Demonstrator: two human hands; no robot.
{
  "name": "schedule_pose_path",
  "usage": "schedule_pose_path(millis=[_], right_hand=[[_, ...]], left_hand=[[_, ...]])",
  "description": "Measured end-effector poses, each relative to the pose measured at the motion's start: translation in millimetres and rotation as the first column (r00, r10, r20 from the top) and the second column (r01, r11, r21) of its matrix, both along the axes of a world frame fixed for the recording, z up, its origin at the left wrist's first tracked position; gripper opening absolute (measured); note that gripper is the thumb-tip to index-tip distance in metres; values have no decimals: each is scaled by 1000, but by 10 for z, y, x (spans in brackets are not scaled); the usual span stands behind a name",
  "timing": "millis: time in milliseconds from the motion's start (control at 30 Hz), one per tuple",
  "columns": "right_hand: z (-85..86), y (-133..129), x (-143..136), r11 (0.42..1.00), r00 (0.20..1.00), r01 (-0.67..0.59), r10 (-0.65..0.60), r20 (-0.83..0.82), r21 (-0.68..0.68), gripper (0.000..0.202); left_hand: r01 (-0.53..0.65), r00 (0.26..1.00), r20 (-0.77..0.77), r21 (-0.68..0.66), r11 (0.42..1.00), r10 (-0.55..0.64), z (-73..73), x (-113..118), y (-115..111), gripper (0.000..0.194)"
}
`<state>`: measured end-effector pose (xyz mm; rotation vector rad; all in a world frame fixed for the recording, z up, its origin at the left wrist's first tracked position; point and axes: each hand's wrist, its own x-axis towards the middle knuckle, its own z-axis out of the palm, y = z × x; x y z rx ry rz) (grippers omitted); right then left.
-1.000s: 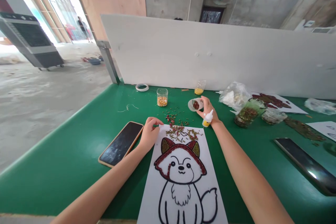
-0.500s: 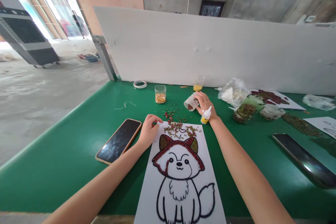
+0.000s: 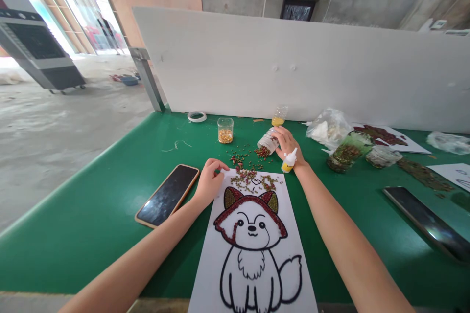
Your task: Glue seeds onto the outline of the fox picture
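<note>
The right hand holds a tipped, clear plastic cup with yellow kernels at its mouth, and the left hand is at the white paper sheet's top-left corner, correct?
Not quite: in the head view, reddish beans, nothing yellow, lie at the mouth of the clear plastic cup tipped in the right hand. The rest stands.

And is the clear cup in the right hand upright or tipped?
Tipped: the clear cup slants sideways, with reddish beans at its mouth.
</note>
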<state>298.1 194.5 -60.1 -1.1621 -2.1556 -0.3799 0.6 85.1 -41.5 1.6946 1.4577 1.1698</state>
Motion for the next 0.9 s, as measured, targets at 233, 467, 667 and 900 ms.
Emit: schedule_pose_path(millis=[233,467,667,900], right_hand=[[27,-14,-15,1000,1000,-29,29,4,1,51],[25,1,-26,998,999,-37,37,-4,54,50],[28,3,-20,998,999,-40,41,-15,51,51],[-15,26,10,998,1000,-17,18,-19,52,51]], left_hand=[[15,1000,-11,16,1000,-15,-8,-7,-4,24],[20,1000,-16,4,1000,-20,-22,-10,-2,25],[13,1000,-13,13,1000,-13,-27,-8,3,24],[11,1000,-15,8,1000,-11,-22,-4,-6,25]])
